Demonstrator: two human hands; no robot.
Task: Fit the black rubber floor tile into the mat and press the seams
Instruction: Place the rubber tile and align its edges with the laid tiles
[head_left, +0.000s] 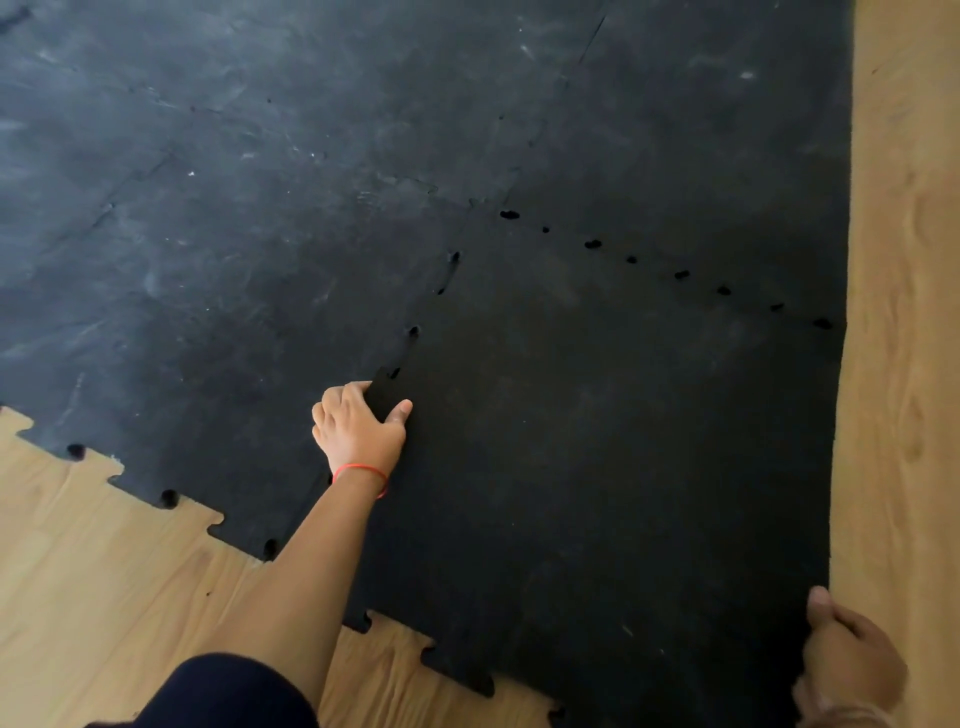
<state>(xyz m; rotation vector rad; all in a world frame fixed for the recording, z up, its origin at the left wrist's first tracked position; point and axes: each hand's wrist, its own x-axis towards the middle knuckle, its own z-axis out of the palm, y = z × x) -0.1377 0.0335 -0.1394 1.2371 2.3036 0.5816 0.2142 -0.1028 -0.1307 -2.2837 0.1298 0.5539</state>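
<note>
We judge tile (597, 441) roughly in mat (234, 208) — seams gapped, unpressed; left hand (358, 428) pinches its edge, right hand (852, 660) grips its corner.

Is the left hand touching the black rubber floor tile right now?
Touching. The head view shows the left hand pinching the black rubber floor tile's left edge, thumb on top and fingers curled around a lifted tab.
</note>
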